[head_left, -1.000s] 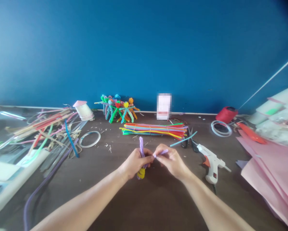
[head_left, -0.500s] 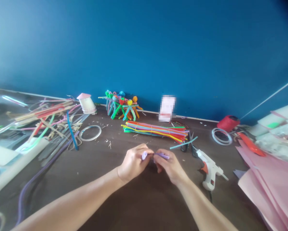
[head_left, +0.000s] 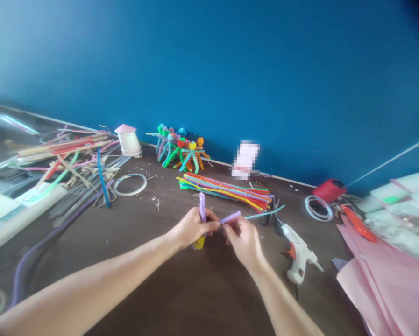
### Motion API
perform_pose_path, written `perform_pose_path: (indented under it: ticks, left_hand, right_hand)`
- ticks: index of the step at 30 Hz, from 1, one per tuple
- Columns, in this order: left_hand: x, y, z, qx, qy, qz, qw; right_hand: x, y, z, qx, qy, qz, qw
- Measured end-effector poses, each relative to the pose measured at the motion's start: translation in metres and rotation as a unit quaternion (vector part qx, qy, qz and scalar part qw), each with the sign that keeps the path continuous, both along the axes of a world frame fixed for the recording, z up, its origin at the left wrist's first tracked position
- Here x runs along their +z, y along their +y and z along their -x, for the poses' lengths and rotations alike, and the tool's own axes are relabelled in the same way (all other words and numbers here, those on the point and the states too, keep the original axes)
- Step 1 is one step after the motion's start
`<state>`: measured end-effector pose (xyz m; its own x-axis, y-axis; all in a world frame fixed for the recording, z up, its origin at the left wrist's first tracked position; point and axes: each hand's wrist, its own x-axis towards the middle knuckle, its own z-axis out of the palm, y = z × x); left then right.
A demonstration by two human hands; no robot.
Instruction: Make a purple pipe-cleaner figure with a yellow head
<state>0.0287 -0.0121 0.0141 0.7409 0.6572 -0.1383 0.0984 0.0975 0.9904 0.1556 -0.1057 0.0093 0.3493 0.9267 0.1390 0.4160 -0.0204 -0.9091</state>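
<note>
Over the dark table, my left hand (head_left: 191, 227) is closed round a purple pipe-cleaner figure (head_left: 202, 205). One twisted limb sticks up above the fingers, and a yellow rounded part (head_left: 199, 242) shows below them. My right hand (head_left: 243, 238) pinches a straight purple pipe cleaner end (head_left: 231, 217) close to the left fingertips. The fingers hide where the purple pieces meet. Just beyond my hands lies a bundle of coloured pipe cleaners (head_left: 226, 190). A single light blue pipe cleaner (head_left: 265, 213) rests right of my right hand.
Several finished pipe-cleaner figures (head_left: 181, 149) stand by the blue wall. Black-handled scissors (head_left: 276, 219) and a white glue gun (head_left: 300, 254) lie to the right, near pink sheets (head_left: 380, 280). Strips and sticks (head_left: 65, 154) pile up at left beside a white cup (head_left: 128, 142) and ring (head_left: 130, 185).
My left hand has turned, so the purple limb points upward and the yellow part now shows below. The purple end at my right hand now angles up. The camera view has tilted slightly.
</note>
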Motion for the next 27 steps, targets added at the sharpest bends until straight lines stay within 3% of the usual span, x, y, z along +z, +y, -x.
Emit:
perform_pose_path:
  ticks: [3,8,14,16,18,21,24,27]
  left_hand:
    - [-0.0009,-0.0011,-0.0010,0.007,-0.010,0.016,1.000]
    - [-0.0007,-0.0016,-0.0010,0.006,-0.030,0.070,0.997]
    - [-0.0031,0.0033,0.0028,-0.066,-0.056,0.220,0.972]
    - [-0.0037,0.0047,0.0033,-0.081,-0.059,0.238,0.966]
    - [-0.0032,0.0049,0.0030,-0.073,-0.053,0.196,0.977]
    - [-0.0008,0.0030,0.0024,-0.038,-0.009,0.027,0.999]
    - [0.0007,-0.0001,0.0028,-0.015,0.029,-0.141,0.989]
    - [-0.0003,-0.0025,0.0038,0.015,0.027,-0.246,0.969]
  right_hand:
    - [-0.0007,-0.0004,0.0017,0.005,0.019,0.004,1.000]
    - [0.0025,-0.0015,0.0007,-0.005,-0.041,-0.018,0.999]
    - [0.0048,0.0003,-0.0005,0.014,0.004,-0.027,1.000]
    - [0.0039,0.0009,-0.0001,0.012,0.029,-0.021,0.999]
    - [0.0029,0.0010,0.0004,-0.004,0.041,-0.014,0.999]
    - [0.0032,0.0008,0.0013,-0.025,0.044,0.004,0.999]
    - [0.0056,0.0005,0.0027,-0.031,0.047,0.022,0.998]
    - [0.0073,0.0005,0.0042,-0.029,0.060,0.023,0.998]
